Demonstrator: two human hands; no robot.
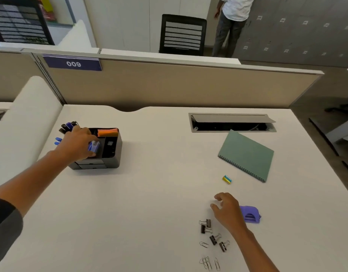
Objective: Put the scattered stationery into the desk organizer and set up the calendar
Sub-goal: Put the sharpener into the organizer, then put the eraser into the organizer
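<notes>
Your left hand [77,143] pinches a small blue-and-white box [94,147] between thumb and fingers, right over the front-left compartment of the organizer [112,152]. The box sits at or just inside that compartment's mouth; you cannot tell whether it touches the bottom. The organizer is a dark box standing upright on the left part of the surface [139,193]. Orange sticky notes [107,132] fill its back compartment, and dark and blue pens [68,126] stand at its back-left corner, just behind your knuckles.

Your right hand [228,211] hovers low over the surface near the right front, fingers loosely curled and apart, holding nothing. A purple hole punch [251,214] lies just beside it on the right, partly hidden by the hand; contact cannot be told. Black binder clips [212,233] lie scattered just left of your wrist, and wire paper clips [208,261] lie nearer the front edge below them. A small yellow-and-teal eraser [227,179] lies apart, beyond your fingertips. Further back, the green spiral-bound calendar [247,156] lies flat and closed, turned at an angle, well apart from both hands and from the organizer. Behind it an open cable tray [232,122] is set into the surface.
</notes>
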